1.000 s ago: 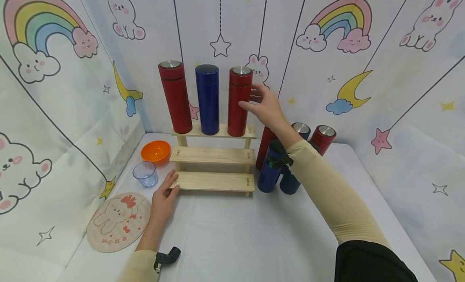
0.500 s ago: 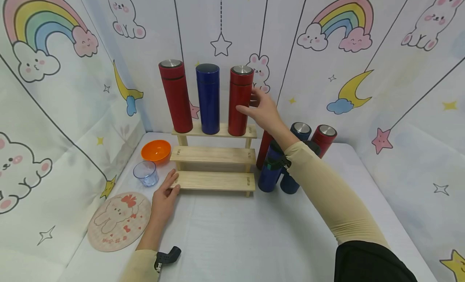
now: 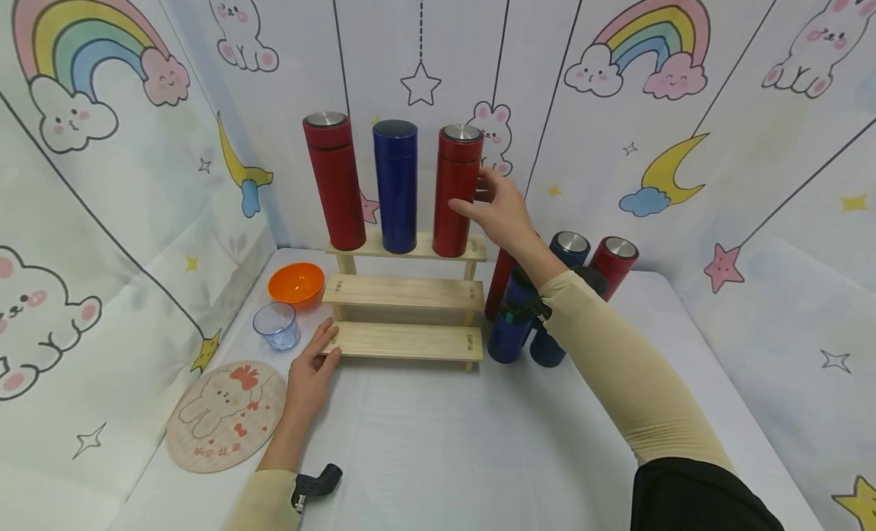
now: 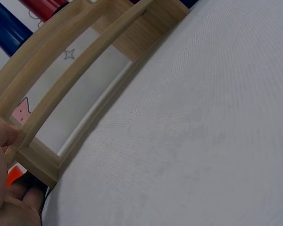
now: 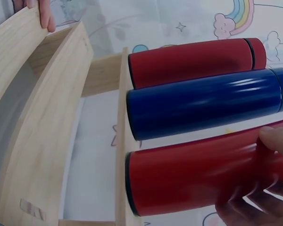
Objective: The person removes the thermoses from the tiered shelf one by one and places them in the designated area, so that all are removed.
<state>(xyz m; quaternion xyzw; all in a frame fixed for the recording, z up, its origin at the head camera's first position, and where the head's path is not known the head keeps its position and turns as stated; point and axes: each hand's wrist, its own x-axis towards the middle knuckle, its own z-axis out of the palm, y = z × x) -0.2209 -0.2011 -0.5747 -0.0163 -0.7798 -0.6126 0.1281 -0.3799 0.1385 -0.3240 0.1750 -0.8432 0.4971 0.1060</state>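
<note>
A three-step wooden rack (image 3: pixel 404 341) stands on the white table. On its top step are a red thermos (image 3: pixel 335 185), a blue thermos (image 3: pixel 397 189) and another red thermos (image 3: pixel 455 192), side by side. My right hand (image 3: pixel 503 215) holds this right-hand red thermos from its right side; in the right wrist view the thumb (image 5: pixel 276 139) lies on its body and the other fingers are on the far side. My left hand (image 3: pixel 311 379) grips the left end of the bottom step, with the thumb and fingers on either side of the wood in the left wrist view.
Several more red and blue thermoses, including a blue one (image 3: pixel 509 325) and a red one (image 3: pixel 614 261), stand right of the rack, partly behind my right arm. At left are an orange bowl (image 3: pixel 296 285), a clear glass (image 3: pixel 277 327) and a round rabbit mat (image 3: pixel 226 417).
My right hand has slid slightly lower along the right-hand red thermos. The left hand stays at the rack's end, and the thermoses keep their places on the top step.
</note>
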